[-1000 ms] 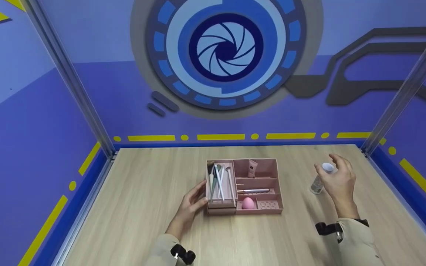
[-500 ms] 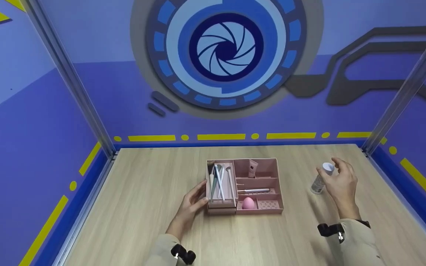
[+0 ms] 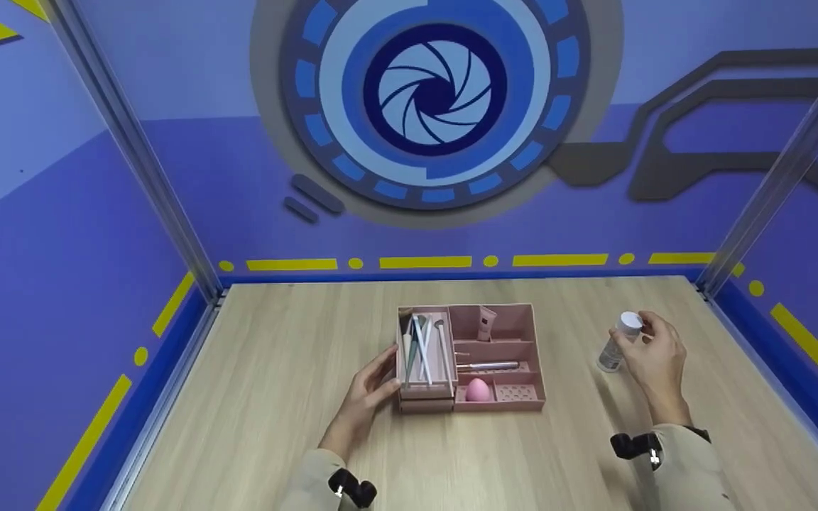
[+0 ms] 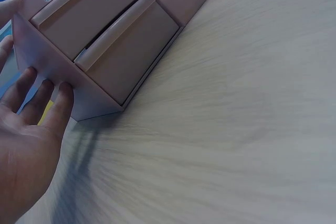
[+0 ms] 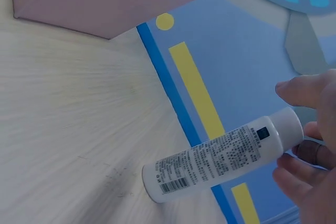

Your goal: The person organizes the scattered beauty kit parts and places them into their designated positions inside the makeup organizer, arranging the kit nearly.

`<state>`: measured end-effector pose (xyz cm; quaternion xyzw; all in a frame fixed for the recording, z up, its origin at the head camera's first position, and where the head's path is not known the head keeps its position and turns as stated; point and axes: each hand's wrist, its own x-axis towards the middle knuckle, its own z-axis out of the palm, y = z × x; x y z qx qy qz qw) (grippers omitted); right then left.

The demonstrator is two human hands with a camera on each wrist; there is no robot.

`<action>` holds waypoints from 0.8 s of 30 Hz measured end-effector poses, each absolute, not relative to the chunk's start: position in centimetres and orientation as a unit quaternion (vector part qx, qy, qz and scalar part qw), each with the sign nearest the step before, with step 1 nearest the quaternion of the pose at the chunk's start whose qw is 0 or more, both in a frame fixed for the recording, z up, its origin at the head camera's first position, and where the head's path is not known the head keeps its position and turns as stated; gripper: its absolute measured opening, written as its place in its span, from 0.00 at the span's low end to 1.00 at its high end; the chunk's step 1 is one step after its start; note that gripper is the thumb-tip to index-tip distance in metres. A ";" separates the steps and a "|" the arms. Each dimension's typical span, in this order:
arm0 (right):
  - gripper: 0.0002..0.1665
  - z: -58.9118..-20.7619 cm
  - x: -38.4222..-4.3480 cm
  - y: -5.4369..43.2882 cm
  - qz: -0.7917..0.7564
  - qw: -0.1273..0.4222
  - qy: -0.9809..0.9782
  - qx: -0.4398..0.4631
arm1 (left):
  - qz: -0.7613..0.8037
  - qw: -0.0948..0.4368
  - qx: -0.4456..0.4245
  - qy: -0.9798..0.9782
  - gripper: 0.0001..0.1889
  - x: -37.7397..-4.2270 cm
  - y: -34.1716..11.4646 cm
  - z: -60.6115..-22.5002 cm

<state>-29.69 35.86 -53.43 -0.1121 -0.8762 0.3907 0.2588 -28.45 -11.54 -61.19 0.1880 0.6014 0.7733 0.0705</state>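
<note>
A pink makeup organizer stands on the table in the head view. My left hand rests against its left side, fingertips touching the wall beside two drawers in the left wrist view. Makeup brushes lie in its left top tray. A pink makeup sponge, a small tube and a silver-handled brush sit in the right compartments. To the right, a white bottle stands on the table. Around its cap is my right hand; the thumb is apart from the cap.
The wooden table runs back to a blue-purple wall with yellow markings. Metal posts rise at the back corners. Table surface lies between the organizer and the bottle.
My right hand has lowered slightly around the bottle cap, and its fingers have drawn closer to it. The left hand and organizer have stayed in place.
</note>
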 end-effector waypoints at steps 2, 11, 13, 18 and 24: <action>0.37 -53.7 -29.7 35.9 0.394 0.250 -0.877 -0.115 | 0.772 0.069 0.191 0.603 0.36 -28.5 -11.6 -61.2; 0.37 -55.2 -30.2 36.2 0.388 0.253 -0.878 -0.118 | 0.767 0.072 0.199 0.605 0.35 -28.5 -11.7 -61.3; 0.37 -55.6 -30.3 36.2 0.385 0.254 -0.879 -0.120 | 0.764 0.070 0.196 0.610 0.35 -28.5 -11.6 -61.3; 0.35 -56.6 -30.4 36.4 0.382 0.260 -0.877 -0.131 | 0.764 0.072 0.196 0.611 0.35 -28.5 -11.6 -61.2; 0.33 -56.9 -30.5 36.5 0.387 0.251 -0.876 -0.140 | 0.770 0.074 0.193 0.603 0.35 -28.4 -11.6 -61.2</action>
